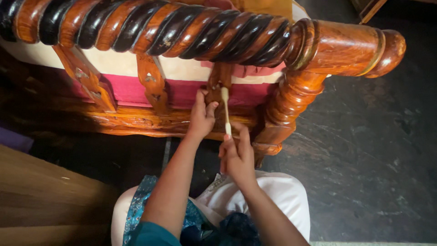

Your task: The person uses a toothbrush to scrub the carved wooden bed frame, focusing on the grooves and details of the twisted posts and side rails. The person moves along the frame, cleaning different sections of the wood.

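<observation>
Left forearm: bare, reaching up and away from the lap toward the sofa frame.
Left hand (201, 117): fingers curled shut around the base of a carved wooden slat (219, 82), thumb on its front.
Brush (226, 109): pale, thin handle, upright just right of the left hand, its head against the same slat under the armrest.
Right hand (237, 155): closed on the brush's lower end, knuckles toward the camera, wrist bent upward.
Armrest (182, 27): twisted, glossy brown and black wood, ending in a rounded knob at the right.
Cushion (136, 91): cream above, pink below, behind the slats.
Floor (364, 159): dark, scuffed stone, right of the sofa's corner post (287, 105).
</observation>
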